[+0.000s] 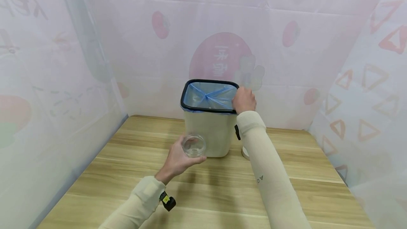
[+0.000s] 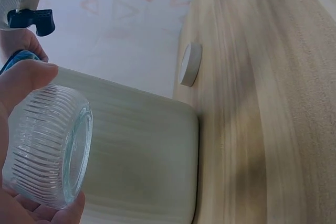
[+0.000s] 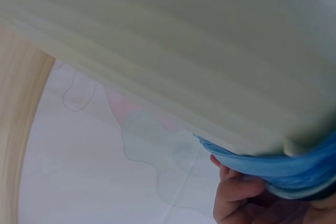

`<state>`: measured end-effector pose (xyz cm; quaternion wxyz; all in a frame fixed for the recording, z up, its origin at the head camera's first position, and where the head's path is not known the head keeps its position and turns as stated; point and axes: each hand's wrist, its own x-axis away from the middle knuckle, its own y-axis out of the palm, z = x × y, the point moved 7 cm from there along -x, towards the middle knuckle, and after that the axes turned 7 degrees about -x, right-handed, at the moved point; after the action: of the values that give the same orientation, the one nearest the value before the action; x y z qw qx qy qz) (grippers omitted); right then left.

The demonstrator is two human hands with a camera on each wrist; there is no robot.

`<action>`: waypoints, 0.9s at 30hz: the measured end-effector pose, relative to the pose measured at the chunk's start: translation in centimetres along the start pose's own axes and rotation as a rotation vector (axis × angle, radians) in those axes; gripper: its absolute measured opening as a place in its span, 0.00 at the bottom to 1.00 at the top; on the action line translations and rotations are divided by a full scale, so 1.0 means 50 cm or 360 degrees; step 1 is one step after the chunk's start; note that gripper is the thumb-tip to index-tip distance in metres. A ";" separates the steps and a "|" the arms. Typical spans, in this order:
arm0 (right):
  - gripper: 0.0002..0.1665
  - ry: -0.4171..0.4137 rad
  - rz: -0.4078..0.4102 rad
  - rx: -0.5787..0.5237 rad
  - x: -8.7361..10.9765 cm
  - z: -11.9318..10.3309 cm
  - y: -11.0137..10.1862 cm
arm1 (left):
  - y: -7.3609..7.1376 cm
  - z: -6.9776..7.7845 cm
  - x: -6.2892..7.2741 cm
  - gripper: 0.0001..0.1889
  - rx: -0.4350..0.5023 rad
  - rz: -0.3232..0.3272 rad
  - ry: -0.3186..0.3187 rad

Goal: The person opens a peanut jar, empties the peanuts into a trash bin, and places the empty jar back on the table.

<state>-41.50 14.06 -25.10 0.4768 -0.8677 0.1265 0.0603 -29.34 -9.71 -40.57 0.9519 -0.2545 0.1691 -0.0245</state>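
Note:
My left hand (image 1: 177,158) holds a clear glass jar (image 1: 194,146) in front of the bin, thumb on one side and fingers on the other. Ribs run along the sides of the jar in the left wrist view, and no contents show in it. Behind it stands a pale trash bin (image 1: 211,135) with a black rim (image 1: 206,109) and a blue liner bag (image 1: 206,97) gathered across the opening. At the rim's right end, my right hand (image 1: 244,100) grips the edge with curled fingers. Blue plastic folds over the rim beside those fingers (image 3: 231,195) in the right wrist view.
A white round lid-like piece (image 2: 190,64) lies on the wooden table (image 1: 133,151) to the right of the bin, partly behind my right sleeve (image 1: 270,165) in the head view. Printed cloth walls (image 1: 127,38) enclose the table at the back and sides.

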 end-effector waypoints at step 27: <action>0.09 -0.0002 0.0002 0.0003 0.008 -0.004 -0.005 | 0.038 -0.042 0.000 0.49 0.0023 -0.0005 -0.0101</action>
<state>-41.07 13.97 -24.91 0.4777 -0.8672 0.1268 0.0611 -30.10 -9.04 -43.21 0.9585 -0.2486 0.1383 -0.0190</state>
